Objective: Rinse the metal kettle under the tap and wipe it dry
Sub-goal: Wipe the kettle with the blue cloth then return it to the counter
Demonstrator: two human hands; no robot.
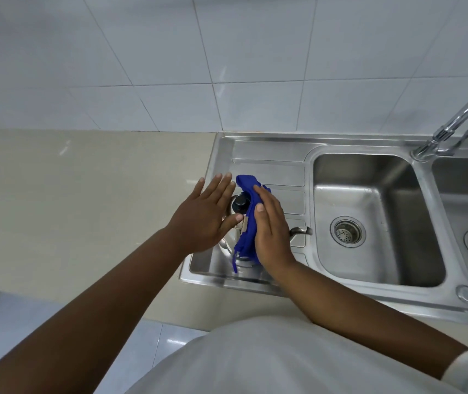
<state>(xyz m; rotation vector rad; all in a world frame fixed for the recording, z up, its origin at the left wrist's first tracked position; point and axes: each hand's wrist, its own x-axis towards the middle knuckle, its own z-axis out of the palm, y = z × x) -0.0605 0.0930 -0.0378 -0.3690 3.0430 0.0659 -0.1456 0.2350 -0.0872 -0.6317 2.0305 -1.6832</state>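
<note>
We were at the drying step. The metal kettle (226, 243) stood on the ribbed steel drainboard (267, 172) just left of the basin (369, 194), its curved spout (301, 231) pointing toward the basin. Our right hand (271, 231) pressed a crumpled blue cloth (248, 223) against the kettle's basin-facing side with straight fingers, clasping nothing. Our left hand (201, 220) lay flat on the far side, steadying it. The round black knob (240, 203) showed between them. Next, we judged, the cloth needed sweeping round the smooth, slippery body.
</note>
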